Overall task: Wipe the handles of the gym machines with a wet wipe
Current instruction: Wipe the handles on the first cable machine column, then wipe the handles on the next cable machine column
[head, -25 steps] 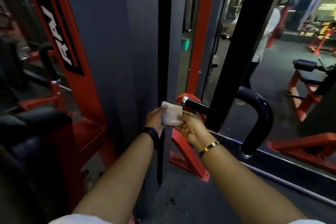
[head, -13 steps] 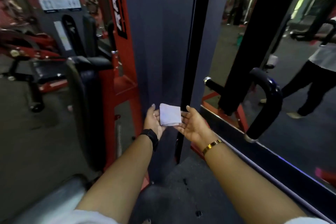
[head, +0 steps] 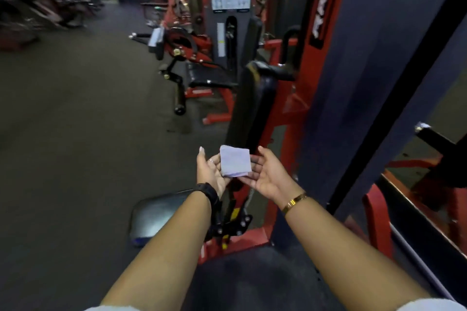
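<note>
Forearms stretch forward from the bottom edge, bare below white sleeves. The left wrist carries a black watch point(head: 208, 190) and the right wrist a gold bracelet point(head: 294, 202). The left hand point(head: 211, 175) and right hand point(head: 269, 175) face each other palm up, fingers straight and loose. They meet under a folded white wet wipe point(head: 235, 162), which lies across the fingertips of both. Neither thumb presses on it, so it is carried rather than pinched.

Just below the hands is a glossy black seat pad point(head: 155, 214), beside the red machine frame point(head: 294, 139). A tall black back pad point(head: 250, 108) stands upright behind the wipe. To the right rises a dark blue column point(head: 366, 58), and past it a black handle point(head: 436, 137) with a silver end cap pokes in from the edge, well apart from the wipe.

Farther off, across the dark floor point(head: 75, 134), stands another red machine with a grey weight-stack cover point(head: 231, 33) and a blurred white placard. The gear beyond that is too smeared to name.
</note>
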The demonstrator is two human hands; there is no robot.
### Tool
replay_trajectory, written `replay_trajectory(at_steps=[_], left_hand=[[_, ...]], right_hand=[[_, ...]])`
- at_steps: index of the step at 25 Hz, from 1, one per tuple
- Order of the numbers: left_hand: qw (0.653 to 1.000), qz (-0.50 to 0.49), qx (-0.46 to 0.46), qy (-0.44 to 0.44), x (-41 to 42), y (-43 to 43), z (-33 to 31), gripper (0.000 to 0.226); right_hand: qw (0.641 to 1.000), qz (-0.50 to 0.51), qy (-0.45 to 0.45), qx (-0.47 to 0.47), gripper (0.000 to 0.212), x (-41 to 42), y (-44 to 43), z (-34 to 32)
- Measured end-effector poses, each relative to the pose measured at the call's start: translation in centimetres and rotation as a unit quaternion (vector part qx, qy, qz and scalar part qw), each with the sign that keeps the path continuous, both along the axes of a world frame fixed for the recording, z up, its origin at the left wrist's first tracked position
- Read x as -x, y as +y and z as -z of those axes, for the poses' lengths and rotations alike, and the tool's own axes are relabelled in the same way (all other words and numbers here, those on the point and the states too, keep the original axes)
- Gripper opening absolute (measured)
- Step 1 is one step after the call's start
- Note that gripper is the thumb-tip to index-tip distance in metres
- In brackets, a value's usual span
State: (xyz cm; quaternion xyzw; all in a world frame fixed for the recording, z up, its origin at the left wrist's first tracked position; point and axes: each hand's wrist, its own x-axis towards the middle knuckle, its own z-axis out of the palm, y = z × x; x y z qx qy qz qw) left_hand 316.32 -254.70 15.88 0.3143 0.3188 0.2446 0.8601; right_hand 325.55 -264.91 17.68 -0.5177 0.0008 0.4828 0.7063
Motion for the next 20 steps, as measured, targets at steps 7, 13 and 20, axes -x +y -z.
replay_trajectory(at_steps=[7,13,20], left_hand=[[0.993,-0.12,0.004,0.019,16.2,10.6,1.0,0.084],[0.982,-0.187,-0.005,0.034,29.2,20.1,0.8,0.084],[0.972,-0.235,0.0,0.021,40.5,30.5,0.8,0.087]], right_hand=[[0.985,-0.169,-0.013,0.025,0.037,11.8,12.9,1.0],[0.963,-0.267,-0.022,0.029,0.036,23.9,24.9,0.7],[0.949,-0.312,-0.018,0.029,0.037,34.7,37.6,1.1]])
